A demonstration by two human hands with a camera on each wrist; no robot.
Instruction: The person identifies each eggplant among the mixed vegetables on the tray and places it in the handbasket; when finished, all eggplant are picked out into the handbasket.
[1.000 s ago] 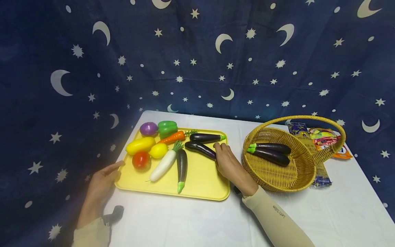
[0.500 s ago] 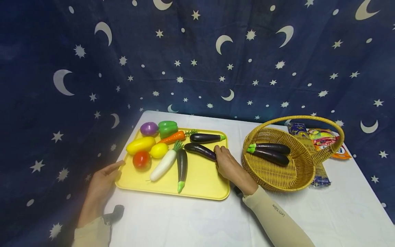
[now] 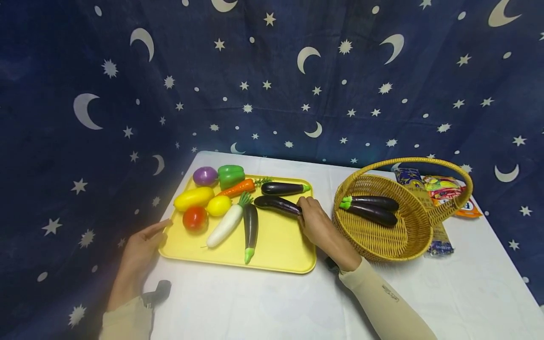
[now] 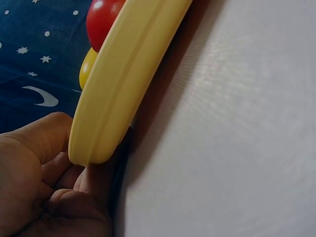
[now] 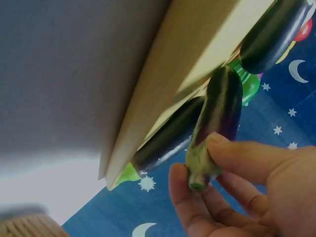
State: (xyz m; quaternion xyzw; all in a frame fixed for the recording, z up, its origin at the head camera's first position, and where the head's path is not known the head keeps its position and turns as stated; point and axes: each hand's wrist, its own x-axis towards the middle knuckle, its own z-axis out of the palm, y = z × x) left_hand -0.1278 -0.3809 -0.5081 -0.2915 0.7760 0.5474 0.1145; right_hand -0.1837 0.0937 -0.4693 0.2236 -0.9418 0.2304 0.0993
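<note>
My right hand (image 3: pixel 316 222) pinches an eggplant (image 5: pixel 224 98) at its green stem end, between thumb and fingers. The far end of that eggplant lies over the yellow tray (image 3: pixel 280 248), angled to the left. Two more eggplants are on the tray: one (image 3: pixel 282 189) along the back, another (image 3: pixel 250 231) in the middle beside a white radish (image 3: pixel 225 229). At the tray's left edge, my left hand (image 3: pixel 140 250) grips the rim, thumb on one side and fingers underneath, as the left wrist view shows.
Left on the tray sit a tomato (image 3: pixel 195 219), lemon (image 3: pixel 219 206), carrot (image 3: pixel 238 188), green pepper (image 3: pixel 231 177), purple vegetable (image 3: pixel 206 176) and long yellow fruit (image 3: pixel 193 199). A wicker basket (image 3: pixel 420 236) with two eggplants (image 3: pixel 374 215) stands right, packets (image 3: pixel 446 189) behind it.
My right hand has shifted slightly to the right, and the pinched eggplant's near end has moved with it. My left hand stays at the tray's edge.
</note>
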